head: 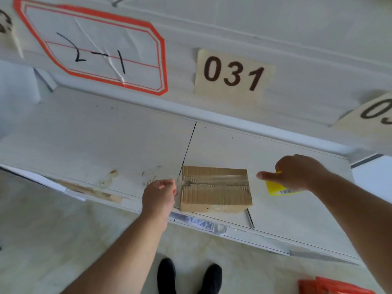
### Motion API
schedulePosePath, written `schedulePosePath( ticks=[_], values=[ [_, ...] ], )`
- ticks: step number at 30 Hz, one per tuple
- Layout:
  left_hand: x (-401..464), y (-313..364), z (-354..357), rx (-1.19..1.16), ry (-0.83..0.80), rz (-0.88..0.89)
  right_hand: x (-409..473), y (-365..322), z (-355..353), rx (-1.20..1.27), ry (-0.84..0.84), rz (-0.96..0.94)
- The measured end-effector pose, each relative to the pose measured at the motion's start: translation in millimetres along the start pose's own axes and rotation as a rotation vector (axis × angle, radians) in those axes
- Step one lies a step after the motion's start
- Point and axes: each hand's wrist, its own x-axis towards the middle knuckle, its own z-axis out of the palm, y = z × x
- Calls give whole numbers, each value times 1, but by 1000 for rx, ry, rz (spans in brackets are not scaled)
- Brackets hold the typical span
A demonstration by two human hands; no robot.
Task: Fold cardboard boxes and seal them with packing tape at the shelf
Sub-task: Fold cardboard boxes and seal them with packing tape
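A small cardboard box (pixel 215 187) lies flat on the white shelf (pixel 106 145), close to its front edge and just right of the dark seam between two shelf panels. Its top flaps are down and meet along a ragged middle seam, and a strip of clear tape (pixel 214 179) runs across that seam from side to side.

The left hand (pixel 159 193) sits just beside the box's left end, fingers curled, its grip pinched together at the tape's left end where the strip passes the box edge. The right hand (pixel 297 172) is off the box's right end, a little apart from it. Its grip is clamped round a yellow tape roll (pixel 275 187), most of which is hidden under the palm, while the thumb points back toward the box. The clear strip appears to stretch from the box's right edge toward that thumb, though it is too faint to trace fully.

The box lies between the two hands. Behind it the shelf runs bare to the back wall; to its left are some brownish scuffs and tape scraps. The front lip carries a patch of silvery tape (pixel 199 223) below the box. An upper beam bears a red-bordered label (pixel 95 49) and a tag (pixel 233 73) reading 031. Below, on the pale floor, are two black shoes (pixel 188 276) and something orange (pixel 331 286) at the lower right.
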Motion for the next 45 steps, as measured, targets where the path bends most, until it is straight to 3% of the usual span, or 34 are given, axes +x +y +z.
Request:
schedulePosePath(
  ticks=[23, 30, 32, 34, 36, 37, 38, 39, 41, 43, 45],
  values=[
    [23, -18, 14, 37, -35, -115, 14, -12, 38, 7, -74, 45],
    [24, -21, 23, 184, -110, -111, 11, -20, 43, -2, -100, 15],
    [26, -21, 22, 306, -83, -16, 10, -20, 44, 5, -107, 13],
    [27, -19, 17, 421, 50, 190, 9, -20, 44, 5, -105, 16],
    [24, -15, 16, 454, 245, 578, 11, -18, 45, 11, -111, 26],
    [18, -11, 19, 481, 269, 836, 12, -18, 46, 16, -113, 29],
    [8, -7, 26, 546, 171, 1051, 13, -17, 47, 21, -114, 33],
    [-4, -4, 35, 678, -37, 1166, 13, -17, 47, 24, -113, 35],
    [-12, -5, 51, 1080, -384, 1137, 13, -16, 48, 33, -121, 44],
    [-5, -9, 59, 1372, -448, 1051, 12, -18, 48, 59, -129, 61],
    [4, -12, 62, 1463, -436, 1011, 11, -20, 46, 69, -137, 70]
  ],
)
